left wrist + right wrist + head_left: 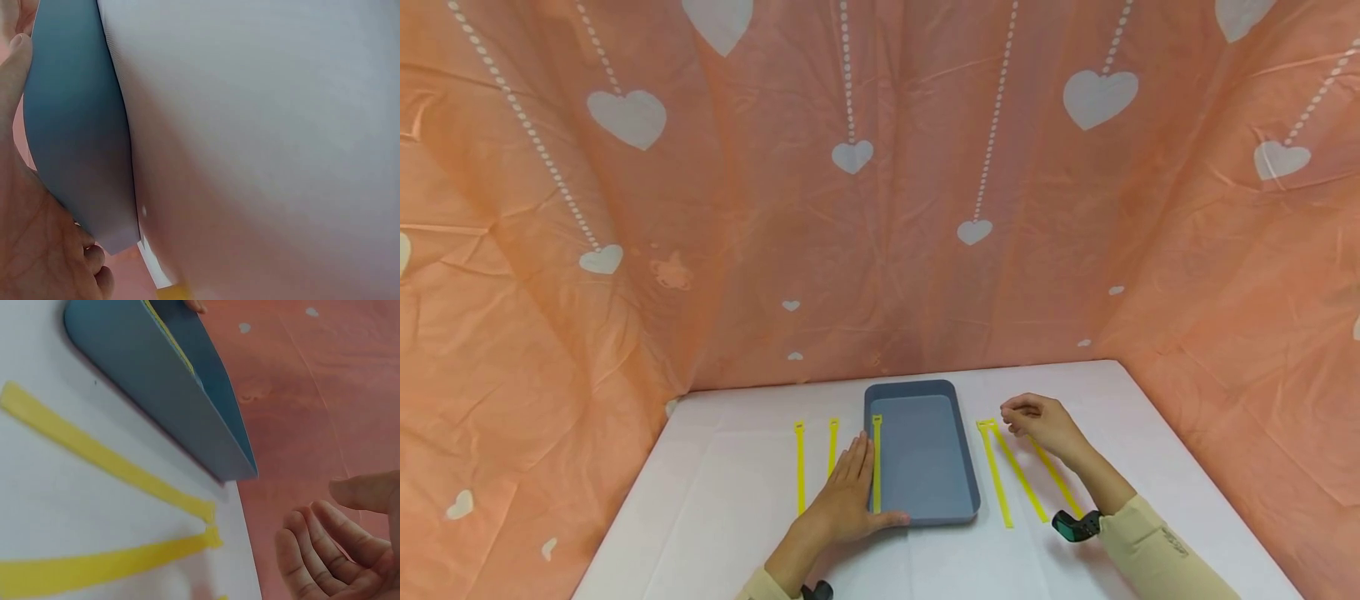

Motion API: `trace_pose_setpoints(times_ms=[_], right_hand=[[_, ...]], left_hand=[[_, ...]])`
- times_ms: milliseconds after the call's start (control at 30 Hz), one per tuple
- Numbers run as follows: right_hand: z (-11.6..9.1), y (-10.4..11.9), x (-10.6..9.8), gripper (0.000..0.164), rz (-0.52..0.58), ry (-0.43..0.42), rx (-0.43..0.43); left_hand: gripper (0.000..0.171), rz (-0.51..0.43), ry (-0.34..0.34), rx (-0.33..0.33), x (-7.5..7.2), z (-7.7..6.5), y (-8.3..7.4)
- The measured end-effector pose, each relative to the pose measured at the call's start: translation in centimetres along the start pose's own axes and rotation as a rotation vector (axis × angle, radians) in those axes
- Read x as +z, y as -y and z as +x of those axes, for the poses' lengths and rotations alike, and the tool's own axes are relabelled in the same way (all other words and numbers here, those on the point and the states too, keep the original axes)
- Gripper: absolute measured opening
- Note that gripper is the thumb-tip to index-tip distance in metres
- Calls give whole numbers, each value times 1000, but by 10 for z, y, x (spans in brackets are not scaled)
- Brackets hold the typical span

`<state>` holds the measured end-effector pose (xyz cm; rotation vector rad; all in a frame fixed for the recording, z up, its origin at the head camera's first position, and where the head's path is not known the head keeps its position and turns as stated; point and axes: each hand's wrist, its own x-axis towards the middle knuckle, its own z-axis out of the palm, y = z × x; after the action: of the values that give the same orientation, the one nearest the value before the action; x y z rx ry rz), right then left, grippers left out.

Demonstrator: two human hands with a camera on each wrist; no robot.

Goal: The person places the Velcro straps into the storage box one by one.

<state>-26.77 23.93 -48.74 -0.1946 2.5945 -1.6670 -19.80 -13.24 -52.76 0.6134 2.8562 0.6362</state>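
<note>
A blue-grey rectangular tray (928, 467) sits on the white table with one yellow cable tie strap (877, 467) lying lengthwise inside its left side. My left hand (844, 500) rests along the tray's left edge, fingers straight and thumb at the near left corner. In the left wrist view, the palm and thumb lie against the tray's outer wall (81, 137). My right hand (1047, 427) is over the straps at the right, its fingers loosely bent. The right wrist view shows nothing between those fingers (325, 550) and the thumb.
Two yellow straps (801, 467) lie left of the tray, one partly behind the left hand. To the right are three more, including a near one (996, 475), a middle one (1021, 475) and a far one (1060, 479). Pink heart-patterned curtain (887, 275) encloses the table.
</note>
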Motion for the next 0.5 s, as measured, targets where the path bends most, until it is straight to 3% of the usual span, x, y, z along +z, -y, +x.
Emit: trace_pose_setpoints(times_ms=[500], right_hand=[[-2,-16,-20,29,-12,-33,48]], left_hand=[[135,39,18,-11,-4,-1,-4]])
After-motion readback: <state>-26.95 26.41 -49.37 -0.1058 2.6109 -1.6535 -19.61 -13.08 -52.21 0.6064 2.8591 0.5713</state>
